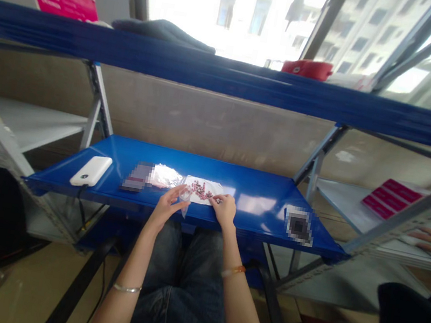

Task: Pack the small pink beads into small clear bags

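White sheet [216,187] seemingly corrals small red pieces [199,188] near blue tabletop [245,180]'s front edge — left hand [168,204] pinches clear plastic bag [186,198], right hand [226,210]'s grip unclear.

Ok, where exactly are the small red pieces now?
Head view, centre: the red pieces lie on a white sheet on the blue table, between the left hand and right hand.

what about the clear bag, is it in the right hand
No, the left hand holds the clear bag, beside the red pieces.

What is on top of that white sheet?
Small red and dark pieces lie scattered on the white sheet. The right hand covers its near right corner; whatever lies under that hand cannot be seen.
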The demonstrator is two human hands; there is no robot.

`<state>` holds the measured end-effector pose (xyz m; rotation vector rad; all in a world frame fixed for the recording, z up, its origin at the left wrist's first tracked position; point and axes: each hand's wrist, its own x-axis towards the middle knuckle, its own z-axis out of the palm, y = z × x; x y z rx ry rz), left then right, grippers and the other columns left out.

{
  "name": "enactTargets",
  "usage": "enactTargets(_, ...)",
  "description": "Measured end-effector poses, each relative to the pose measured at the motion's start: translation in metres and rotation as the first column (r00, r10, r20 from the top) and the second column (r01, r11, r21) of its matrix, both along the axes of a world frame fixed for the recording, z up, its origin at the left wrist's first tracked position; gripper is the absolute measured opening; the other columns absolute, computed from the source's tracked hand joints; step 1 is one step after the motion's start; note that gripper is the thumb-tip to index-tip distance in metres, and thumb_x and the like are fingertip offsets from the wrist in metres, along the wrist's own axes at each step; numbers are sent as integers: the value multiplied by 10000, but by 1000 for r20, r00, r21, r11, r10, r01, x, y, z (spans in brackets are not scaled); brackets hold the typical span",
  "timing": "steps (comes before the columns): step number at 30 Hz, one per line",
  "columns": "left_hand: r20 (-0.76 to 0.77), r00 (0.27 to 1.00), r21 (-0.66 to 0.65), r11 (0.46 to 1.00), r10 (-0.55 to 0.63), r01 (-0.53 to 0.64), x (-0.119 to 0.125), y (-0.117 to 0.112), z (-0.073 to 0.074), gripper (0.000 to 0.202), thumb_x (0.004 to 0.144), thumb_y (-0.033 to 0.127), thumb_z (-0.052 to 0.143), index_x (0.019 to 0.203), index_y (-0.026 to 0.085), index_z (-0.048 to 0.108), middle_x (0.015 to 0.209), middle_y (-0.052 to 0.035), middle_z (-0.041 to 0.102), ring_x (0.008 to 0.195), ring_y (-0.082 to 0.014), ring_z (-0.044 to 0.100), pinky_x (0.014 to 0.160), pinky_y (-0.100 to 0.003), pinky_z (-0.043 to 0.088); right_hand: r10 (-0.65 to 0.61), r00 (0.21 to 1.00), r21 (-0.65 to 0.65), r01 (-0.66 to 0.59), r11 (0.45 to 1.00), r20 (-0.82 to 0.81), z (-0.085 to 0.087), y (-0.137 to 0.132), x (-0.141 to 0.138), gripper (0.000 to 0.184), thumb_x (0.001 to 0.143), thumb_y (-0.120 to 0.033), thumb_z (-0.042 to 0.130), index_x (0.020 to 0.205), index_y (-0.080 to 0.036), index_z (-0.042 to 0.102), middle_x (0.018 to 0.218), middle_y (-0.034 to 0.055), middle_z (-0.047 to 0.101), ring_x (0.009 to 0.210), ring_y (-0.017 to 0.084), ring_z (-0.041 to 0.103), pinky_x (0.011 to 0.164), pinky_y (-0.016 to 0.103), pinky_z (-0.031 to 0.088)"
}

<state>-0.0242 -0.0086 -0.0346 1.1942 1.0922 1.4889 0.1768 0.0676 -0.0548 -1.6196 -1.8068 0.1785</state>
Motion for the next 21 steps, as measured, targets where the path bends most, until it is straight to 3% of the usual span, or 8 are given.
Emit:
enactTargets(5,15,1000,-2,1000,-12,12,2,3,-2,593,626,291,756,1187,244,569,1269,-104,570,1253,-274,441,1041,-427,313,-1,1000,-14,1,1000,-4,-2,5,-2,194,775,-377,620,776,-219,733,840,81,600,816,210,541,690,288,375)
enactTargets(10,-3,1000,2,1000,-25,25,4,-2,1,586,631,290,752,1186,248,571,1259,-104,577,1243,-269,453,1055,-436,281,26,976,79,-9,997,-215,1,3,-4,205,758,-377,629,760,-196,728,821,83,614,850,226,544,747,316,401)
enactTargets(15,-13,1000,-2,1000,-15,15,4,-1,2,580,625,297,753,1176,247,580,1233,-99,597,1225,-265,473,1032,-417,313,281,846,212,-204,956,-452,34,-15,-16,206,740,-396,645,766,-205,717,766,48,640,794,196,559,705,301,427)
enactTargets(21,-48,998,-3,999,37,-37,14,10,12,580,601,307,762,1148,214,590,1177,-95,627,1153,-265,531,972,-388,384,496,755,210,-450,868,-429,77,-30,-31,185,730,-395,671,788,-229,725,883,52,647,852,181,571,653,264,431)
